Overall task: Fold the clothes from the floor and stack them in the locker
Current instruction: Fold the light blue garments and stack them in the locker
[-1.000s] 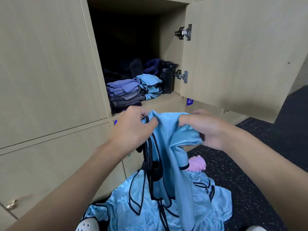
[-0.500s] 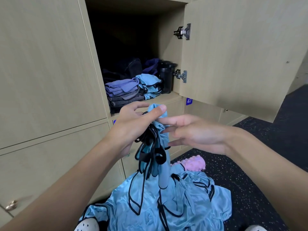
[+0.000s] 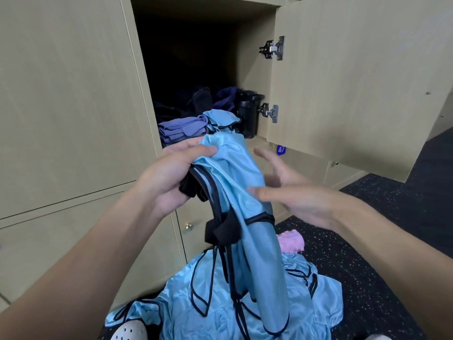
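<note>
A light blue garment with black trim (image 3: 241, 192) hangs from my left hand (image 3: 169, 177), which grips its bunched top with the thumb over the cloth. My right hand (image 3: 289, 192) is beside it on the right, fingers straight and spread, its thumb near the fabric. More light blue cloth with black trim (image 3: 220, 303) lies crumpled on the floor below. In the open locker (image 3: 196, 69) sits a stack of folded clothes (image 3: 182, 130), purple on top, with a folded blue piece (image 3: 220, 119) beside it.
The locker door (image 3: 355, 82) stands open to the right. A black bottle (image 3: 246, 116) stands inside at the right of the stack. A pink item (image 3: 291, 241) lies on the dark speckled floor (image 3: 380, 266). A white shoe (image 3: 128, 332) shows at the bottom.
My right hand has let go of the blue garment and opened beside it. My left hand keeps the bunched top, and the cloth now drapes over to the right.
</note>
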Available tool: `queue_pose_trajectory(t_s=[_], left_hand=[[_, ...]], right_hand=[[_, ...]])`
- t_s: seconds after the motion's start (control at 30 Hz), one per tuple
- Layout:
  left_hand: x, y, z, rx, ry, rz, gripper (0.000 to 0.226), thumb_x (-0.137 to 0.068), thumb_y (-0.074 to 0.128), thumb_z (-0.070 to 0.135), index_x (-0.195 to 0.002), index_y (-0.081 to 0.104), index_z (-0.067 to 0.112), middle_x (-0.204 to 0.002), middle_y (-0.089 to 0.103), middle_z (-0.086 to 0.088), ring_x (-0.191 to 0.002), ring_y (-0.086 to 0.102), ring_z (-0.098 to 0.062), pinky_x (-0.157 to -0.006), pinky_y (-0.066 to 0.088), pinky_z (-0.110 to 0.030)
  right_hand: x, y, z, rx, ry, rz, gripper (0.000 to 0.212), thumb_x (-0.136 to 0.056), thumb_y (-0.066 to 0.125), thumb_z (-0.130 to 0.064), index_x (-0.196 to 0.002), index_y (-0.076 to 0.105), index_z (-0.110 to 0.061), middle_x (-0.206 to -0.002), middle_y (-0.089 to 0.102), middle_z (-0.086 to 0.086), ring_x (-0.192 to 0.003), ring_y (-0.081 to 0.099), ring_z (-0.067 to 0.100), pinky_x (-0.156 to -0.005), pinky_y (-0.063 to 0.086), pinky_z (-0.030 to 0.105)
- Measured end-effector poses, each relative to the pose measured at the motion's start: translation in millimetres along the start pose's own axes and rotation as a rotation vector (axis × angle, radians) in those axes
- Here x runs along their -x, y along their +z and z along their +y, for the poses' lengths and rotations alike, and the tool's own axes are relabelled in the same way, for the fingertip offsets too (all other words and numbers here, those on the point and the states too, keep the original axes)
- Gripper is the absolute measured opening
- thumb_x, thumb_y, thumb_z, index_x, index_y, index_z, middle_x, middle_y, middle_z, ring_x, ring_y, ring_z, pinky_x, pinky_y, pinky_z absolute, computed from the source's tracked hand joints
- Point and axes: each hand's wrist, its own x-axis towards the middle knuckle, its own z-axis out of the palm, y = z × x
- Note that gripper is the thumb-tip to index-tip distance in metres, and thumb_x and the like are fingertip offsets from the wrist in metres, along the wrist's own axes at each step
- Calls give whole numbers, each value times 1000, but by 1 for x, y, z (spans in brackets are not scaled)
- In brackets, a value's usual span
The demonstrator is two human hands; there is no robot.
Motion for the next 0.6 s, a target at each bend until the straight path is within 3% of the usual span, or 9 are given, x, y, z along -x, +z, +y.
queue_pose_trajectory(t_s=[0.1,0.2,0.27,0.33,0.4,0.43,0.53,0.6], left_hand=[[-1,-2,2,75,-47,13,16,-96,59,13,-108,68,8,-94,72,-10,-72,70,-19,-60,59,-27],[3,1,-1,186,-100,114,23,-96,62,32,-101,69,10,-96,76,-8,-81,74,-22,-75,62,-35],[7,4,-7,127,-153,82,38,-92,65,46,-114,65,15,-102,77,-9,-91,75,-26,-79,61,-45],[9,8,-15,11,-202,-35,75,-82,75,52,-144,43,25,-116,74,-6,-99,74,-29,-82,58,-55],[11,14,-25,-50,-194,-73,111,-68,85,44,-154,15,43,-114,74,6,-98,74,-22,-88,54,-59],[13,19,-29,-92,-160,-77,119,-63,86,38,-154,10,48,-112,74,11,-97,74,-17,-90,54,-58],[12,21,-38,-240,-7,-75,117,-65,92,15,-147,21,59,-128,66,14,-105,71,-16,-96,54,-52],[7,17,-39,-290,82,-73,114,-56,94,12,-140,36,60,-143,55,12,-119,64,-19,-103,50,-47]], right_hand=[[-2,11,6,-8,-22,-10,75,-81,76,-3,-142,38,-23,-122,69,1,-110,68,15,-99,52,37],[-7,16,3,-127,-88,164,65,-78,77,1,-131,47,-23,-113,71,1,-99,72,18,-87,59,35],[-9,14,1,-234,-116,262,64,-79,77,-1,-128,48,-30,-111,69,1,-94,72,18,-79,60,33],[-10,12,0,-299,-126,343,65,-81,78,-7,-130,46,-35,-115,68,4,-95,72,20,-78,60,33],[-11,11,-2,-306,-132,405,58,-84,76,-10,-127,47,-34,-113,68,3,-88,71,17,-76,59,32],[-11,11,-3,-298,-138,429,52,-85,75,-10,-125,48,-32,-111,68,4,-84,70,15,-72,59,31],[-12,9,-4,-249,-144,449,31,-88,71,-10,-114,58,-20,-110,69,10,-82,68,17,-70,58,32],[-9,6,-5,-199,-132,374,21,-89,70,-11,-109,65,-17,-106,71,9,-83,68,16,-73,56,30]])
